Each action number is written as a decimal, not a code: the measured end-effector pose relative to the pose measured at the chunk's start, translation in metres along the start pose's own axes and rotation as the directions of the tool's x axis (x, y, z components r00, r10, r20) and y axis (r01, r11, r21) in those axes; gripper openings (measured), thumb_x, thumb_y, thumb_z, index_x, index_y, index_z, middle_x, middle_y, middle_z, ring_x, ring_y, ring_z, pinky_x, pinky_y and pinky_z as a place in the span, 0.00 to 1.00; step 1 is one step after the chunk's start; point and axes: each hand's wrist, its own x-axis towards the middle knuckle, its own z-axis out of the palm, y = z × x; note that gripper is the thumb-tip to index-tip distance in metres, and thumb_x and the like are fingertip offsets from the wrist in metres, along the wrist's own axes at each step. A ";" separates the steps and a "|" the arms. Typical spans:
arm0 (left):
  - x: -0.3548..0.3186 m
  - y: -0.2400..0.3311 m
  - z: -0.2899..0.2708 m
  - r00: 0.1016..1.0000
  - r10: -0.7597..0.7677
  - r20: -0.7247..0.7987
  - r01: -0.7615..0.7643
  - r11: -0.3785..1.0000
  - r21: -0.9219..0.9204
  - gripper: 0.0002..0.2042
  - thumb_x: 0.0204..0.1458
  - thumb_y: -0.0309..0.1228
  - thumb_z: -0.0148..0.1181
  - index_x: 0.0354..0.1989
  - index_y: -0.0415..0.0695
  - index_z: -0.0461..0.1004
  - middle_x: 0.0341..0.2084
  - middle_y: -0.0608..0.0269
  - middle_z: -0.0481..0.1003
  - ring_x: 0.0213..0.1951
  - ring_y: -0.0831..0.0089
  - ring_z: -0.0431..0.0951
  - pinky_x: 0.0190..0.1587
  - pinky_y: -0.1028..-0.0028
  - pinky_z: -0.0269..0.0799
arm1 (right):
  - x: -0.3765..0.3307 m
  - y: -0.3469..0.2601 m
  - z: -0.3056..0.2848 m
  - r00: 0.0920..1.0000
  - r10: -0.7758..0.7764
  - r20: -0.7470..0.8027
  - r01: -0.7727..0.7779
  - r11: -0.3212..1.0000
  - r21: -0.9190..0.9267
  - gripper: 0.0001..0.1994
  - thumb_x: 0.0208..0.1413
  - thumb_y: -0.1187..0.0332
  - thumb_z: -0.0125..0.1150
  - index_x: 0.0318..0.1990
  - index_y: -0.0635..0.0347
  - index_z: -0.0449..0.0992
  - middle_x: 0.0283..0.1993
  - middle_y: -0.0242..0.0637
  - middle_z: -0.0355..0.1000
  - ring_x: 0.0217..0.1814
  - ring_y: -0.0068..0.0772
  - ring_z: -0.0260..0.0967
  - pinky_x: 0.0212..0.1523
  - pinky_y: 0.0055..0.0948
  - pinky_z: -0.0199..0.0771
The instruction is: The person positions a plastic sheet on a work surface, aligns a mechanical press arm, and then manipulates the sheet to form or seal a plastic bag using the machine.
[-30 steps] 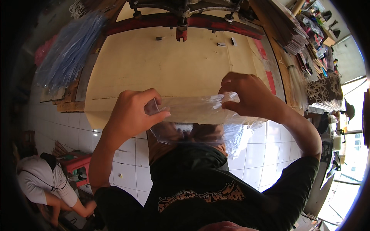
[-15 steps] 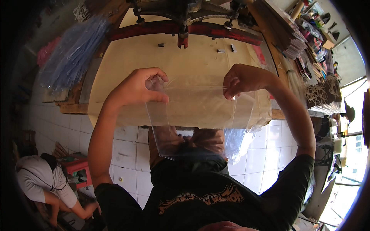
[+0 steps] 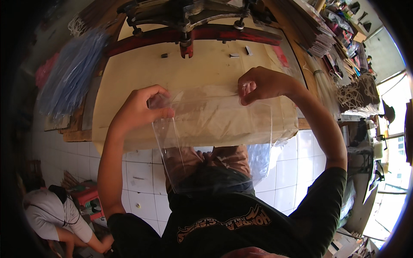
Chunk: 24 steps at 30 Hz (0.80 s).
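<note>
hands [image 3: 137, 108] hold clear plastic [image 3: 211, 133], its far edge hard to trace.

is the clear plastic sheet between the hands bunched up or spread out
Spread out: the clear plastic sheet spans between left hand and right hand, hanging broadly below them, though lightly creased.

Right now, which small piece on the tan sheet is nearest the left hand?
The dark piece, left of the notched red prong; the two paler pieces lie right of it.

own hands [image 3: 140, 109] [image 3: 263, 85]: 2 | held plastic piece [image 3: 211, 124]: 1 | small bits [image 3: 164, 55] [image 3: 234, 55] [image 3: 249, 50]: 3 | co-worker [image 3: 47, 210]: 1
</note>
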 end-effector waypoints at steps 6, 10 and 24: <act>-0.003 -0.008 0.008 0.991 0.108 -0.075 -0.108 0.994 0.007 0.28 0.40 0.43 0.84 0.45 0.39 0.78 0.29 0.68 0.75 0.31 0.77 0.70 0.38 0.74 0.70 | -0.009 0.015 0.011 0.972 0.039 -0.232 -0.048 0.998 -0.034 0.22 0.44 0.58 0.82 0.43 0.61 0.82 0.37 0.37 0.82 0.38 0.34 0.79 0.43 0.33 0.77; -0.009 -0.007 0.012 0.985 0.125 -0.115 -0.123 0.992 0.026 0.27 0.42 0.41 0.83 0.46 0.39 0.78 0.30 0.67 0.76 0.32 0.77 0.70 0.38 0.74 0.70 | -0.025 0.011 0.031 0.841 -0.042 -0.539 -0.042 0.989 -0.144 0.30 0.39 0.51 0.85 0.46 0.59 0.81 0.37 0.38 0.81 0.38 0.37 0.80 0.41 0.35 0.77; -0.018 -0.012 0.026 0.943 0.226 -0.245 -0.225 0.974 0.032 0.25 0.44 0.35 0.81 0.49 0.38 0.79 0.39 0.58 0.82 0.41 0.68 0.80 0.47 0.70 0.74 | -0.049 0.048 0.050 0.892 0.152 -0.425 0.135 0.809 0.573 0.19 0.57 0.72 0.73 0.55 0.69 0.76 0.34 0.26 0.75 0.30 0.12 0.68 0.33 0.18 0.69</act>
